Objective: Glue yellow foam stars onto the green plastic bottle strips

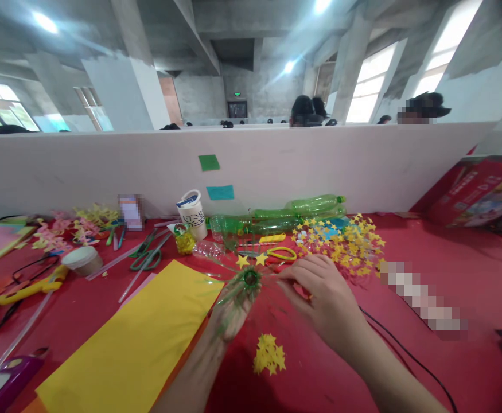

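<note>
My left hand (233, 310) is closed around a cut green plastic bottle top (251, 279), its round neck facing me. Thin clear-green strips fan out from it, and two yellow stars (260, 260) sit at the tips of upper strips. On the right, my right hand (319, 287) has its thumb and fingers pinched at the end of one strip; the fingertips are partly blurred. A small heap of yellow paper stars (269, 354) lies on the red table below my hands. Yellow paper sheets (125, 344) lie to the left.
Behind my hands are green plastic bottles (315, 205), a white cup (194, 217), yellow-handled scissors (281, 253) and star-tipped decorations (354, 244). Green scissors (146, 256), a yellow glue gun (35, 287) and a purple tool (14, 378) lie left. A black cable (405, 350) crosses the right side.
</note>
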Demonstrator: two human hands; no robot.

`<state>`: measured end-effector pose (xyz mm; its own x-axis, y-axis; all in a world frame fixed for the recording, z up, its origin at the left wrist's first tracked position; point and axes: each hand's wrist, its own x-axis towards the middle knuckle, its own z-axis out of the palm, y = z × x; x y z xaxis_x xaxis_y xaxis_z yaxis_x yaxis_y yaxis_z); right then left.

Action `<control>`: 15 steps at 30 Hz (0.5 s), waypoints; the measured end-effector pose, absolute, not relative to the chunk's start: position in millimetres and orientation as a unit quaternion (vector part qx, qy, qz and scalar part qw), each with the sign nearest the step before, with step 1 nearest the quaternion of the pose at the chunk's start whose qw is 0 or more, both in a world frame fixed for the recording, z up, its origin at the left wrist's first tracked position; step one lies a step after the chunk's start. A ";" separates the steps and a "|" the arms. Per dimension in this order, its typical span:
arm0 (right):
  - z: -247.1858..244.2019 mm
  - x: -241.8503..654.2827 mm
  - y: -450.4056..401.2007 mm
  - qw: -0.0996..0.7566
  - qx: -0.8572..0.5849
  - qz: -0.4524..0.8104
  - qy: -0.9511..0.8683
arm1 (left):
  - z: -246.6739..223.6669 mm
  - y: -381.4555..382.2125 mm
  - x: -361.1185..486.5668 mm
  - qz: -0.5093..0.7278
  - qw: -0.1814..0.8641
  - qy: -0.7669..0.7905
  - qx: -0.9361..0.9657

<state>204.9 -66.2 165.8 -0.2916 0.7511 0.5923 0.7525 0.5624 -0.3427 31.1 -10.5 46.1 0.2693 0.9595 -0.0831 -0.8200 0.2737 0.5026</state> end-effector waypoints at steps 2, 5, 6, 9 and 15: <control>166.1 206.1 -66.5 0.383 -0.468 -0.001 -0.797 | 45.9 -10.3 31.5 0.577 0.769 0.198 0.191; 165.8 205.6 -66.8 0.391 -0.469 0.002 -0.792 | 45.8 -9.0 32.7 0.584 0.761 0.200 0.198; 165.6 205.0 -67.0 0.392 -0.468 0.004 -0.792 | 45.8 -8.6 33.0 0.586 0.759 0.200 0.200; 165.3 202.7 -68.0 0.402 -0.463 0.004 -0.790 | 44.9 -8.4 33.2 0.587 0.757 0.199 0.206; 165.9 198.9 -72.2 0.424 -0.457 -0.006 -0.782 | 41.9 -9.4 30.8 0.596 0.752 0.187 0.210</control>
<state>198.9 -72.2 165.9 -0.2238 0.7095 0.6682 0.7196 0.5827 -0.3777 30.8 -9.4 41.9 0.2203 0.9749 -0.0313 -0.8182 0.2021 0.5383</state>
